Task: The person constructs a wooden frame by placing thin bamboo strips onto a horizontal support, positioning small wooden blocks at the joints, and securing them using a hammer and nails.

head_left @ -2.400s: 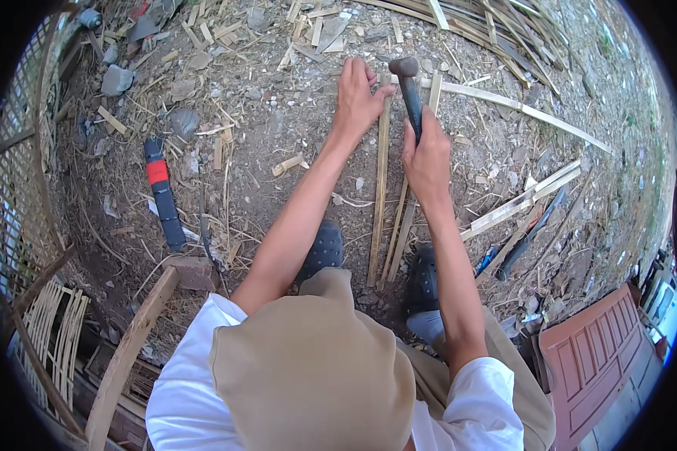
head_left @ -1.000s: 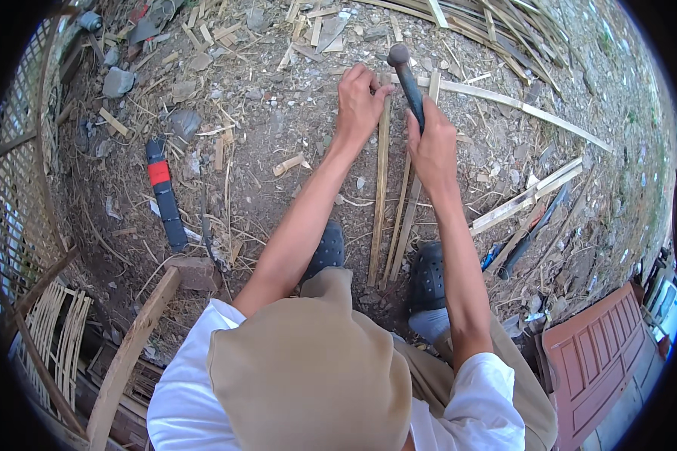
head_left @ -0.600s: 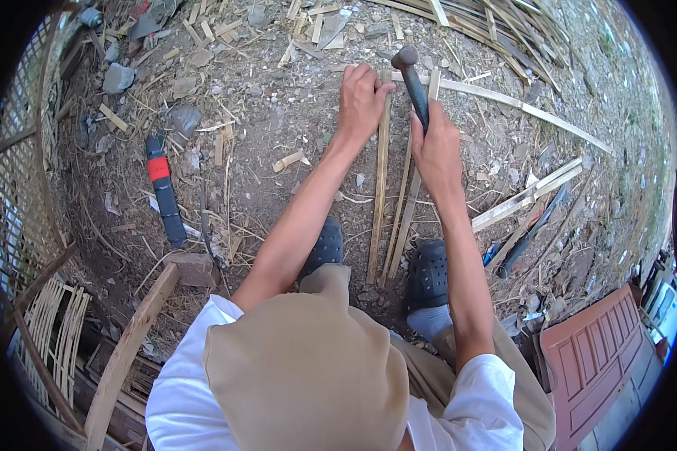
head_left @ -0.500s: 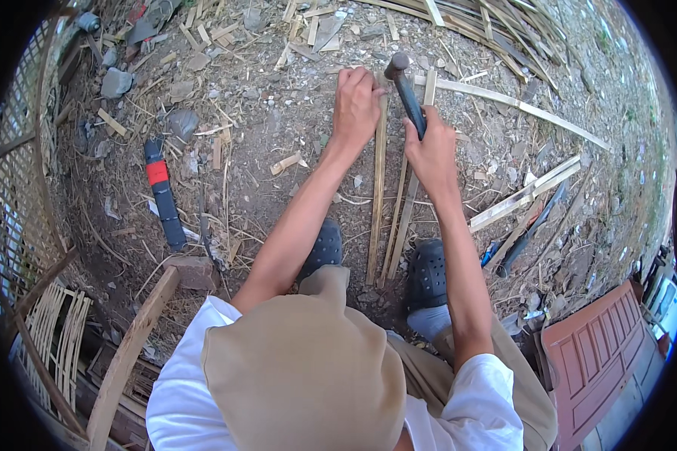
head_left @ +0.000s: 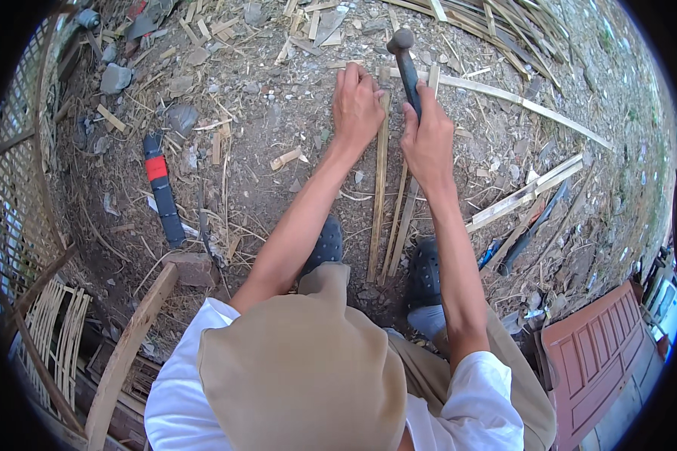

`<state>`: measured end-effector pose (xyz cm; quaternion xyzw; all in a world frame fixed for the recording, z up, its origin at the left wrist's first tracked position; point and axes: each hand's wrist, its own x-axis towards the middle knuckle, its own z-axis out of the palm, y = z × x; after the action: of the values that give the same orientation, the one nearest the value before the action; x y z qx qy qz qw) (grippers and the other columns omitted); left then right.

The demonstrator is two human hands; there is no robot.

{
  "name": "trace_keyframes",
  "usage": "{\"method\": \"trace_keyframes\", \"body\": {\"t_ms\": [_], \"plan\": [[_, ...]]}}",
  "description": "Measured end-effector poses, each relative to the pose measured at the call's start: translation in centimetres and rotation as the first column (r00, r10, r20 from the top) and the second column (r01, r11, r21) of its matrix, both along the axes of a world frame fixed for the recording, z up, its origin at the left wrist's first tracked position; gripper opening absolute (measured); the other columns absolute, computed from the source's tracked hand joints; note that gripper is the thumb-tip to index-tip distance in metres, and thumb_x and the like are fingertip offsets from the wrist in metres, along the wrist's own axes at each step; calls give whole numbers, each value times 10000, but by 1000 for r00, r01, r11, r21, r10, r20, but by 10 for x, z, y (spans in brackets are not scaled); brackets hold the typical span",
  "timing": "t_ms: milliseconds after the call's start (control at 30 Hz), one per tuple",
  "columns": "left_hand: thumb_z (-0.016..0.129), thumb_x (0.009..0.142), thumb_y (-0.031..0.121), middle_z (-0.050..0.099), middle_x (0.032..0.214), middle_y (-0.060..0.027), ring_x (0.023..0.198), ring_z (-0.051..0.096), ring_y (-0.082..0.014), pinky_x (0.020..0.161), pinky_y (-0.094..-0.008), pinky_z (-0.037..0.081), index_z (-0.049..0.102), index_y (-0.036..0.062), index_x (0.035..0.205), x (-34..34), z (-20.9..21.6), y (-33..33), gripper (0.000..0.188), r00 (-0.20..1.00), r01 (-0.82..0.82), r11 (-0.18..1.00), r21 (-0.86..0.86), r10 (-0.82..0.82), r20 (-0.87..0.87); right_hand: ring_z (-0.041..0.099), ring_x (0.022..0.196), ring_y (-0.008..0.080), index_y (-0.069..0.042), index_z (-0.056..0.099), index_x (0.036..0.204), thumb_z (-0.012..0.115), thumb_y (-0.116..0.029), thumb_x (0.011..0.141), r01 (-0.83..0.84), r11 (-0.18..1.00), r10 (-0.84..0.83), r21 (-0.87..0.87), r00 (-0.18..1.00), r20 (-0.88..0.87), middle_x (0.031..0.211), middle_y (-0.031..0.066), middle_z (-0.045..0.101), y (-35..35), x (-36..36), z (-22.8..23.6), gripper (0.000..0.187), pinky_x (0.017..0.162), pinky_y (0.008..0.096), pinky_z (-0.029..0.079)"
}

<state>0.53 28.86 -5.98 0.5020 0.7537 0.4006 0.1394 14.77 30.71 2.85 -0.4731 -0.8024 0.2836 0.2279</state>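
My right hand point(head_left: 430, 146) is wrapped round the dark handle of a hammer point(head_left: 407, 71). The hammer's head points away from me, above the far end of the wooden strips. Beside it, my left hand point(head_left: 356, 109) is closed, with its thumb side against the far end of a long wooden strip point(head_left: 379, 188). Whatever its fingertips pinch is too small to make out. Another long strip point(head_left: 405, 218) runs close by on the right, with a thinner one between them. Across their far ends lies a pale curved strip point(head_left: 519, 100) reaching right.
My clog-covered feet point(head_left: 326, 244) flank the strips' near ends. At left lie a black sheath-like object with a red band point(head_left: 156, 168) and a brick point(head_left: 192, 269). Paired strips point(head_left: 526, 193) and a dark blade-like tool point(head_left: 534, 229) lie right. Piled slats point(head_left: 496, 34) sit beyond.
My right hand and the hammer have moved slightly away from me, the hammer's head now farther up in view. My left hand stays at the strip's far end, with its fingers shifted slightly.
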Motion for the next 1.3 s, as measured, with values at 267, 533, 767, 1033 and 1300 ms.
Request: {"method": "trace_keyframes", "body": {"t_ms": [267, 533, 767, 1033, 1300], "plan": [[832, 835, -6, 592, 1085, -147, 1044, 597, -363, 928, -491, 525, 717, -33, 860, 0, -2, -1, 120, 1000, -5, 1000, 0, 5, 19, 708, 880, 546, 66, 547, 1466, 662, 7, 1028, 44, 996, -37, -73, 995, 94, 1013, 356, 674, -16, -4, -18, 457, 720, 607, 525], [839, 831, 2, 588, 1071, -151, 1058, 600, -364, 932, -487, 525, 716, -31, 846, -1, -1, -5, 128, 999, -4, 1000, -14, 4, 54, 719, 921, 543, 60, 532, 1500, 643, 5, 1038, 47, 999, -48, 10, 998, 29, 1052, 352, 692, -24, -8, -10, 478, 751, 593, 541], [835, 833, -3, 592, 1066, -151, 1056, 597, -363, 922, -494, 523, 711, -34, 854, -3, -4, 1, 130, 997, -18, 999, 31, 16, 70, 713, 929, 548, 70, 510, 1525, 628, -11, 1048, 38, 996, -31, 84, 995, -92, 1097, 350, 686, -22, -23, 1, 498, 768, 586, 553], [830, 844, 7, 579, 1051, -139, 1048, 594, -352, 926, -482, 517, 717, -34, 840, -1, -5, 2, 120, 999, -19, 1000, 23, 18, 34, 699, 881, 537, 93, 517, 1524, 616, -8, 1058, 74, 996, -76, -46, 996, -46, 1061, 331, 669, -23, -7, -13, 487, 743, 580, 537], [831, 849, 6, 577, 1055, -134, 1052, 594, -338, 927, -468, 516, 738, -27, 822, 0, -1, 0, 102, 999, -29, 999, -14, 29, 25, 718, 902, 541, 67, 561, 1461, 648, -21, 1057, 77, 992, -59, -102, 984, 167, 1046, 367, 691, -28, -9, -16, 422, 775, 580, 544]]}}
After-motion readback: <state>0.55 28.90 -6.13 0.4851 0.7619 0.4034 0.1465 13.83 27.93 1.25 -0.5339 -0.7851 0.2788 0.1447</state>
